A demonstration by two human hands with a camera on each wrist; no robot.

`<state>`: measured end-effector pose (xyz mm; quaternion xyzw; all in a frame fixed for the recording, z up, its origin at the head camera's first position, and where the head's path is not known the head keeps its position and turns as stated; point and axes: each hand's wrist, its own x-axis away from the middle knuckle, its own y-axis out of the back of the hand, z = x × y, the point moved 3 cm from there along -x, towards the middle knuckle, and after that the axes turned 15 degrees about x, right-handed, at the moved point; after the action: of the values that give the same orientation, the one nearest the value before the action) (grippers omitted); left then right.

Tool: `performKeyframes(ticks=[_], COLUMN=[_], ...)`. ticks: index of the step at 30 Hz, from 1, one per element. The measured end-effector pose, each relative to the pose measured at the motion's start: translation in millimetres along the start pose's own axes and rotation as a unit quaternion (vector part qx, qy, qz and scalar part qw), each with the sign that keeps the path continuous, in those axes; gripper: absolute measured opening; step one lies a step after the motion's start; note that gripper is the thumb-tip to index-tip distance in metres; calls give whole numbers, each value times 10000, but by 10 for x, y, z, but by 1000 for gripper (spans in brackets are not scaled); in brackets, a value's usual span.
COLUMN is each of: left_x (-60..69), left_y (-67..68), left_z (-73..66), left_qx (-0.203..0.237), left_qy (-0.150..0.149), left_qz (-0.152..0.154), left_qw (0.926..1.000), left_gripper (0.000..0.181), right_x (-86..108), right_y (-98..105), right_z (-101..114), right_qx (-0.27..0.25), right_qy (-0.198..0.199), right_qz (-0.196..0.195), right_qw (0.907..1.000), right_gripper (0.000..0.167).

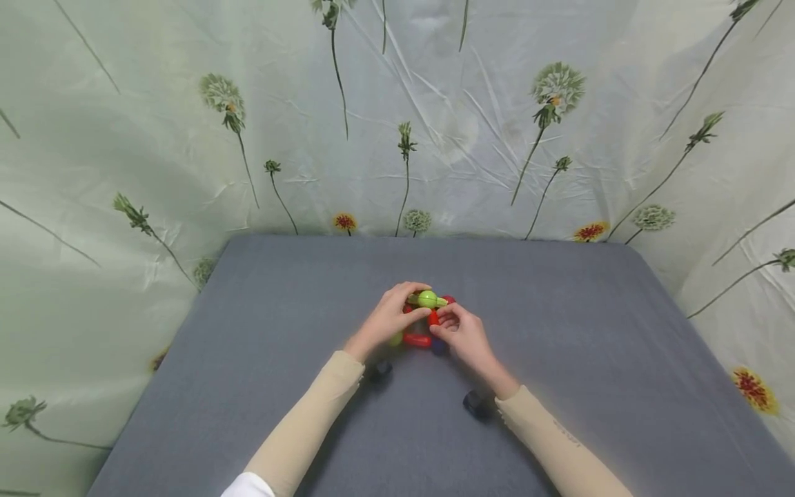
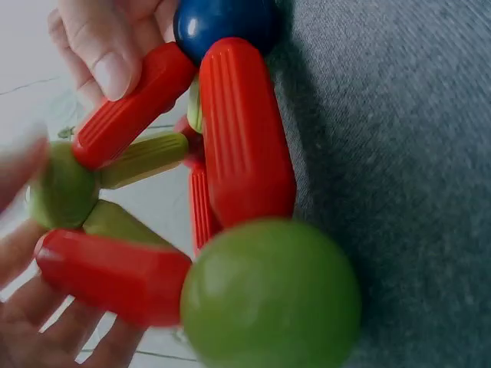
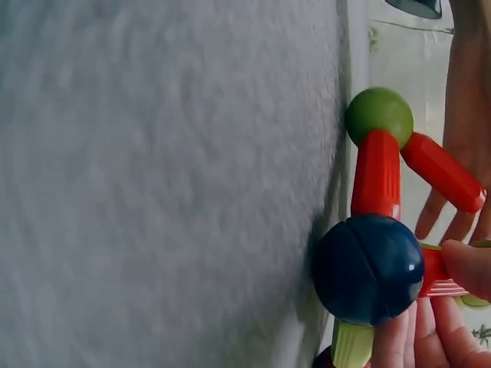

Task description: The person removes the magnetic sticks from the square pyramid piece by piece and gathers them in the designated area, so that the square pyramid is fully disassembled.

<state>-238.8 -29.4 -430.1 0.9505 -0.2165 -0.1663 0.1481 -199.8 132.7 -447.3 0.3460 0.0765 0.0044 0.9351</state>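
Rods and balls are joined into a frame standing on the grey surface. My left hand (image 1: 388, 319) holds its top by the light green ball (image 1: 428, 299), thumb in front and fingers behind. With thumb and fingertips my right hand (image 1: 466, 337) pinches an upright red rod (image 2: 138, 107), which joins the dark blue ball (image 3: 368, 268) to the upper green ball (image 2: 65, 188). A low red rod (image 1: 417, 340) runs from the blue ball to a lower green ball (image 2: 268, 295). Another red rod (image 2: 115, 276) slopes up from that one. Yellow-green rods show behind, partly hidden.
The grey cloth-covered surface (image 1: 546, 310) spreads around the frame, with a flower-print curtain (image 1: 373, 159) behind and at both sides. A small dark object shows below each wrist, one at the left (image 1: 380, 371) and one at the right (image 1: 477, 405).
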Motion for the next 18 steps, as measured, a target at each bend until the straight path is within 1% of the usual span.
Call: performKeyframes(ticks=[1,3,5,7,9,10,12,14,15,16,18], left_x=[-10,-29,-30,-30,-32,-31,-31,-27,-25,-23,-22], left_y=[-2,3,30,55,69,71,64,54,50,46,40], left_z=[0,0,-6,-2,7,14,38,47,51,53,58], left_qx=[33,152,282,363,519,589,780,1045,1165,1268,1414], left_qy=[30,-11,-85,-181,-248,-245,-228,-229,-240,-268,-340], left_qz=[-41,-160,-334,-417,-310,-193,128,421,500,549,569], left_qw=[10000,9998,9990,9983,9979,9978,9966,9934,9916,9900,9877], left_gripper=[40,37,36,36,36,37,38,39,38,38,37], right_x=[4,22,43,58,68,65,51,29,17,7,-7], right_y=[-5,-7,-14,-9,12,31,84,134,153,164,163], right_z=[4,21,45,64,60,50,20,-17,-33,-47,-62], right_qx=[13,99,142,94,-73,-168,-163,19,189,346,558], right_qy=[-4,95,250,383,411,396,400,404,409,413,442], right_qz=[-46,-96,-53,45,155,131,-98,-308,-370,-349,-108], right_qw=[10000,9999,9996,9992,9990,9990,9990,9987,9983,9979,9974], right_gripper=[23,23,23,23,21,19,15,17,19,23,29])
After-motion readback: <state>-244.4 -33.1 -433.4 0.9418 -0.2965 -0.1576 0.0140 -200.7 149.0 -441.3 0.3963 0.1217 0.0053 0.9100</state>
